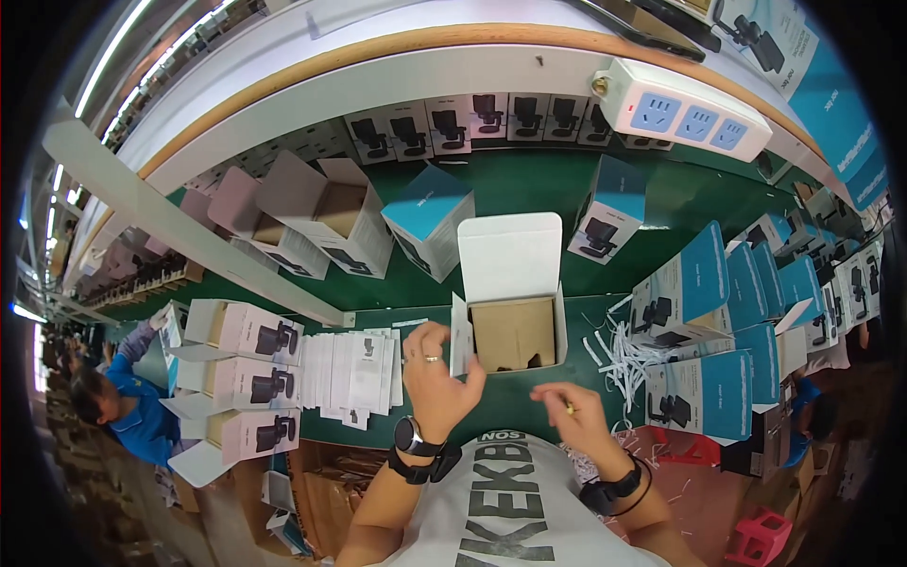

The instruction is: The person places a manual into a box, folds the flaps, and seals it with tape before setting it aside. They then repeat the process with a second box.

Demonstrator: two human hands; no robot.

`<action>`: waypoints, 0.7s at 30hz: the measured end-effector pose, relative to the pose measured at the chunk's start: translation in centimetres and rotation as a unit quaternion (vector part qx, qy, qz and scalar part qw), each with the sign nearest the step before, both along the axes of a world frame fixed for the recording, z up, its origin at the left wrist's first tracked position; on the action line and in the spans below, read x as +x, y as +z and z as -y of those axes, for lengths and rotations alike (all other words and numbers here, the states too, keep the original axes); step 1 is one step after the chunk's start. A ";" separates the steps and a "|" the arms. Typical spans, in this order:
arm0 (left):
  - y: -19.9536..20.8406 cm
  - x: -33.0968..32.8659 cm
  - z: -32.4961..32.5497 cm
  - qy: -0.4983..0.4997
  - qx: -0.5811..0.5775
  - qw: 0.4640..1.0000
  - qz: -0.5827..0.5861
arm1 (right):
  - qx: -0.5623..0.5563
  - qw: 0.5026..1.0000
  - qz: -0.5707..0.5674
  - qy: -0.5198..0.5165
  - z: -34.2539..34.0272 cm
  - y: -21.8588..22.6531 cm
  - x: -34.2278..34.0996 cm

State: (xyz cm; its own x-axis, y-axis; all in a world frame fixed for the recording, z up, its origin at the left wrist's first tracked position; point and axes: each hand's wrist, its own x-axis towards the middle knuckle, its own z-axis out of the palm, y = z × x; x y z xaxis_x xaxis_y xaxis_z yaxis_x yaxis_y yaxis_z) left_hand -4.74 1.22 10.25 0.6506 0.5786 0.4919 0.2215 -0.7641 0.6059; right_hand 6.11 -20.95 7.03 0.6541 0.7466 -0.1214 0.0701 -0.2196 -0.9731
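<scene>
A white carton stands in front of me with its lid raised, and a brown cardboard insert sits inside it. My left hand is at the carton's left side flap, thumb apart from the bent fingers, holding nothing that I can see. To the right, just in front of the carton, my right hand has its fingers curled. A small yellow bit shows at those fingers, too small to name. Left of my left hand lie rows of white printed leaflets.
Open cartons stand at the left, with more behind. Closed blue-topped boxes crowd the right, beside a heap of white paper strips. A power strip hangs on the shelf edge. A person in blue works far left.
</scene>
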 end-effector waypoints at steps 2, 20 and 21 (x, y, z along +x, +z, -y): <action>0.3 1.0 0.5 0.017 0.030 0.999 0.009 | -0.009 0.999 -0.042 -0.026 1.6 -0.3 1.6; -4.7 5.3 3.9 -0.219 0.122 0.947 -0.201 | 0.065 0.984 0.108 -0.128 -2.0 -4.3 6.4; -5.0 5.5 4.1 -0.209 0.146 0.943 -0.212 | 0.109 0.985 0.049 -0.123 -1.6 -4.1 6.7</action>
